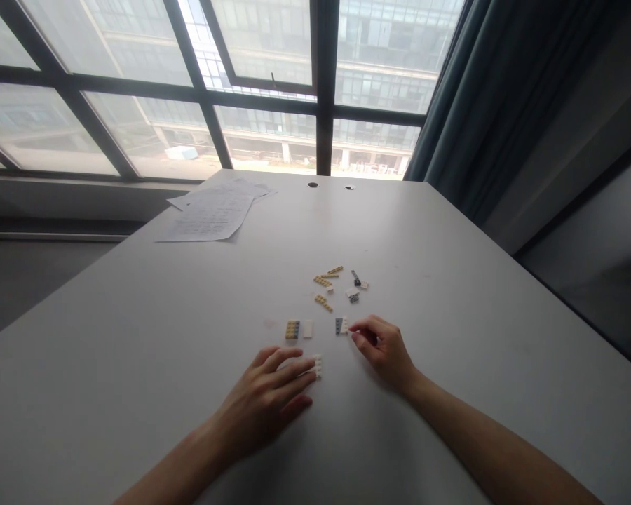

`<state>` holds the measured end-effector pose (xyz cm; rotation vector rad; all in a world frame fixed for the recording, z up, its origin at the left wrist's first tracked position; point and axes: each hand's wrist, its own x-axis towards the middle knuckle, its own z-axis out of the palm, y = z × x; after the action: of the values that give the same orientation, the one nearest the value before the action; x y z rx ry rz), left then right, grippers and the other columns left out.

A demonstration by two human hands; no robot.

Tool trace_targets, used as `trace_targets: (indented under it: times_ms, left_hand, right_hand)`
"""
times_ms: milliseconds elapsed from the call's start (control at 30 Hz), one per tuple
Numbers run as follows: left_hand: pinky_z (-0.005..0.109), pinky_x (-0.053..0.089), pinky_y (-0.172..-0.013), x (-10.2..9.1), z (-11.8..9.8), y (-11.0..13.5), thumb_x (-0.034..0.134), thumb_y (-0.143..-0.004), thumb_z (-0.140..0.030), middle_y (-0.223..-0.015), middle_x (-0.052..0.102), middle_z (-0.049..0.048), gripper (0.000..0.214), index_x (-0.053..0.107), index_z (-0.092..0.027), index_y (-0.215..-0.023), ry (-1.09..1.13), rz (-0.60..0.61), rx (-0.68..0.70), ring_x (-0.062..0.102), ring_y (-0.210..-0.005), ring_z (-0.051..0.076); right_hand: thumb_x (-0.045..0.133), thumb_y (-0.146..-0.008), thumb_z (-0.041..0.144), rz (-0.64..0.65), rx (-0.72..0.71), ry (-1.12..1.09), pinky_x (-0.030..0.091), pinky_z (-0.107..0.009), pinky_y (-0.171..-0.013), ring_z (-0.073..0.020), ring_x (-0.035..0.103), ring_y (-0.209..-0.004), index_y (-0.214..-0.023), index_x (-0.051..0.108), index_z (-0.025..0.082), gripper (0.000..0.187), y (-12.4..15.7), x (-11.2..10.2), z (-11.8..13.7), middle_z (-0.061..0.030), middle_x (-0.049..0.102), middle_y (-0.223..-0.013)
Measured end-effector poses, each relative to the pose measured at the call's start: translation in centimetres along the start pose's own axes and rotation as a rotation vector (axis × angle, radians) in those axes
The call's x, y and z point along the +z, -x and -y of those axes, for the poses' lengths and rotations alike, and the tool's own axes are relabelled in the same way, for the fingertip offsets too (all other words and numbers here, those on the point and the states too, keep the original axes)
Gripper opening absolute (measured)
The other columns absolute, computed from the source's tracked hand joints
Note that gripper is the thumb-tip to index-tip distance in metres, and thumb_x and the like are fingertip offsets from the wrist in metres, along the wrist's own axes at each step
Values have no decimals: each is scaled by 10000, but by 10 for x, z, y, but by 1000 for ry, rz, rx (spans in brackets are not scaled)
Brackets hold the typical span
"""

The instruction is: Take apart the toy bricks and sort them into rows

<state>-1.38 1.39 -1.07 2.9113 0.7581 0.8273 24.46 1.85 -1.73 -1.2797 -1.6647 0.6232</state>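
Note:
Small building bricks lie scattered on a white table [137, 330]. My left hand [268, 396] rests flat on the table, fingers stretched out, their tips touching a small white brick [317, 365]. My right hand [381, 345] is curled, its fingertips pinching at a grey and white brick [341, 325]. A tan and grey plate [292, 329] and a white plate [308, 328] lie just beyond my left hand. Further off are several tan pieces [323, 282] and some dark and white pieces [355, 287].
Printed paper sheets [213, 210] lie at the table's far left. Two cable holes [313, 184] sit near the far edge, below a large window. A dark curtain [484, 105] hangs at the right.

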Motion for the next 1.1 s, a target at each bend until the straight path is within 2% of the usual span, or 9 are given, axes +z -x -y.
trace_targets:
  times_ms: [167,400,467,533,633,700,800,1100]
  left_hand:
    - [362,437,-887,-2,1,-3,582,-898,-235,-1061,710,21,166,663,-222,-1042,15,21,11,583,-1036,209]
    - [358,468,-868,-3,1,-4,564,-895,-228,-1066,701,58,243,642,-212,-1125,-9,31,15,598,-999,210]
    - [362,467,-870,-3,1,-4,562,-897,-232,-1086,695,65,252,634,-205,-1138,-5,31,26,594,-1004,214]
    - [364,463,-878,-3,2,-4,561,-900,-234,-1100,691,63,243,634,-204,-1130,-6,40,29,590,-1014,216]
    - [365,459,-889,-3,2,-4,558,-901,-227,-1110,686,55,231,637,-210,-1117,-9,66,29,585,-1032,217]
    - [363,459,-896,-3,1,-3,553,-900,-225,-1106,684,58,243,633,-213,-1129,-7,74,25,585,-1037,216]
    - [364,456,-906,-2,1,-2,548,-900,-224,-1098,681,65,263,627,-214,-1151,-10,75,8,587,-1042,213]
    - [384,443,-916,-2,0,-3,544,-905,-236,-1124,677,67,242,633,-216,-1129,-28,88,-1,582,-1064,228]
  right_hand:
    - [580,-833,212,-8,1,10,397,-228,-569,-107,478,-579,-844,691,170,119,0,0,1,10,563,-676]
    - [576,-840,211,-14,-14,51,412,-228,-558,-111,493,-578,-849,682,181,110,0,0,2,9,571,-681]
    - [556,-852,197,-5,-66,98,428,-233,-576,-115,511,-594,-870,676,186,122,2,0,3,3,578,-699]
    - [533,-865,183,31,-199,182,450,-253,-630,-133,545,-655,-901,671,191,143,7,3,5,-17,605,-745]
    - [528,-868,180,175,-456,339,457,-303,-721,-175,556,-763,-959,665,192,165,15,11,12,-48,639,-822]
    - [530,-871,189,276,-559,424,449,-326,-743,-191,535,-787,-999,658,191,181,20,17,17,-55,640,-850]
    - [519,-885,207,330,-603,500,436,-342,-744,-198,509,-790,-1026,646,190,190,22,23,21,-57,630,-863]
    - [511,-893,207,382,-585,557,428,-344,-757,-203,508,-809,-1053,628,184,200,23,20,25,-69,620,-877]
